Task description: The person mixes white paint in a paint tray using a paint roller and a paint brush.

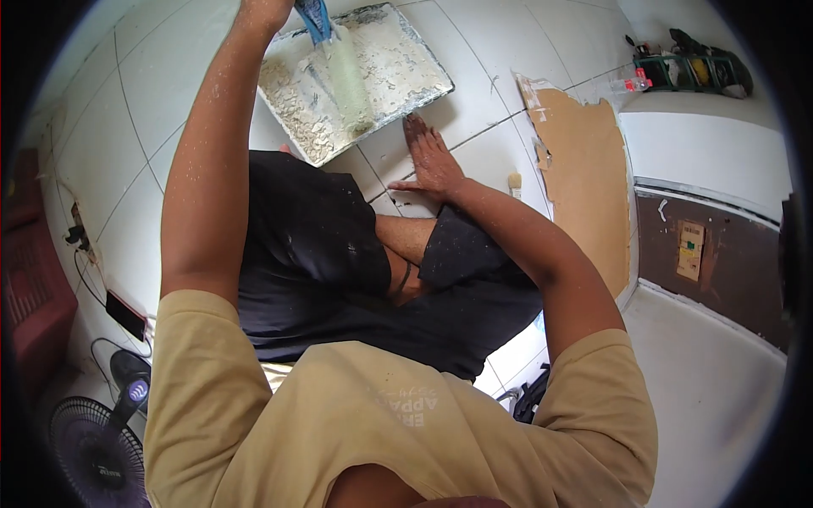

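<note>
A shallow square tray [412,34] with crumbly off-white paste and flakes sits on the tiles before my crossed legs. A paint roller [349,89] with a pale green, coated sleeve lies across it, its blue handle end at the tray's far edge. My left hand [267,12], cut off by the top of the view, is closed at that blue handle; most of its fingers are out of sight. My right hand [434,162] lies flat on the floor beside the tray's near right corner, fingers spread and fingertips dark with dirt.
A small paintbrush [515,184] and a torn sheet of brown cardboard [584,186] lie to the right. A green basket [690,74] of items stands on a white ledge [703,135]. At left are a fan [97,453], a phone [125,315] with cables and a red chair [34,279].
</note>
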Demonstrator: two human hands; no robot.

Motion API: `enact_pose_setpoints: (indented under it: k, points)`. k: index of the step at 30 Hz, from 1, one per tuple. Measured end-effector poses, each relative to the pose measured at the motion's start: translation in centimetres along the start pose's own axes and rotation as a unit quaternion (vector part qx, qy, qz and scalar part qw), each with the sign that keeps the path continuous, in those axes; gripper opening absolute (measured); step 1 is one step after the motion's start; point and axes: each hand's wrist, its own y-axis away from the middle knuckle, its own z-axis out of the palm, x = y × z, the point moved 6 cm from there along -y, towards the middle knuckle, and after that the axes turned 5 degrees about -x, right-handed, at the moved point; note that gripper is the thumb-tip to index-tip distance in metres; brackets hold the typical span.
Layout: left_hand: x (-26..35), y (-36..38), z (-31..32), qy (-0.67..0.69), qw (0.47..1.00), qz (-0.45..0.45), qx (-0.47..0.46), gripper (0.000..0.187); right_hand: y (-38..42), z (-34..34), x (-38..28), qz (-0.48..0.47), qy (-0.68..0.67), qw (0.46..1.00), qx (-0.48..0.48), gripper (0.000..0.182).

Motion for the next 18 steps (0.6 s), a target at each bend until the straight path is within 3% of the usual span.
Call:
enact_pose_setpoints:
  k: [11,13,18]
  points:
    - [1.5,0.7,1.2,-0.078,0.997,0.006,0.018,0.027,-2.7,0.3,-3.4,-0.024,0.006,1.000,0.002,0.128]
    - [2.3,1.6,1.7,-0.141,0.989,0.015,0.037,0.028,-2.5,0.2,-4.6,-0.049,0.025,0.997,-0.051,0.124]
    - [1.6,0.9,1.0,-0.067,0.998,0.004,0.021,0.028,-2.4,0.9,-3.1,-0.096,-0.023,0.995,-0.003,0.110]
